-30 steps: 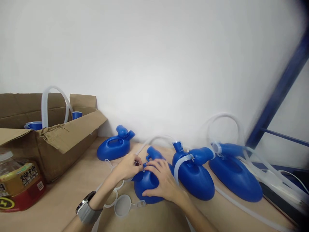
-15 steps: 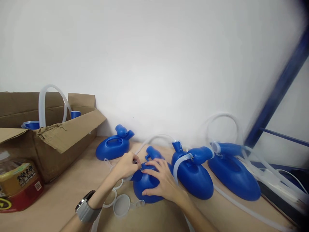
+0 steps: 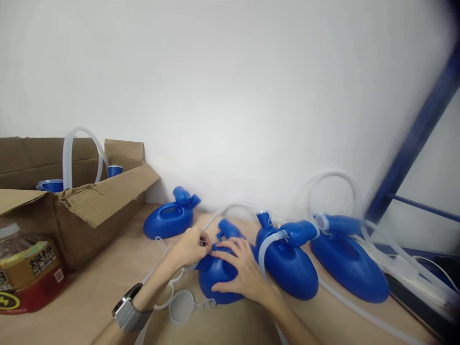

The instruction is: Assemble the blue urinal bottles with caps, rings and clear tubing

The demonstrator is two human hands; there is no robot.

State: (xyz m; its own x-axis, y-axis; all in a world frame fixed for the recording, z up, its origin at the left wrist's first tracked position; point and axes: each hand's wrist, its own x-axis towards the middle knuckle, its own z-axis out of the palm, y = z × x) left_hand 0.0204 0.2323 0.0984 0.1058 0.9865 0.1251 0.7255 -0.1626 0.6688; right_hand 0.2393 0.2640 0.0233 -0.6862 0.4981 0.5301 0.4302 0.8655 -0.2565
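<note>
Near the front edge lies a blue urinal bottle (image 3: pixel 219 282), partly covered by my hands. My right hand (image 3: pixel 239 266) rests over its top with fingers spread, thumb toward the near side, steadying it. Thumb and fingers of my left hand (image 3: pixel 196 247) are pinched together at the bottle's neck. A small dark, shiny bit shows between those fingers, too small to name. White ring caps (image 3: pixel 165 294) and a round white lid (image 3: pixel 181 306) with a strap lie under and beside my left forearm.
Another blue bottle (image 3: pixel 168 220) stands at the back left. To the right are two blue bottles (image 3: pixel 294 268) (image 3: pixel 350 263) with clear hoses (image 3: pixel 373 314). A cardboard box (image 3: pixel 97 239) and a plastic jar (image 3: pixel 32 273) stand left. A blue frame post (image 3: pixel 413 129) rises at right.
The view has shifted slightly. Both hands keep almost the same places on the bottle, the left still pinching at its neck.
</note>
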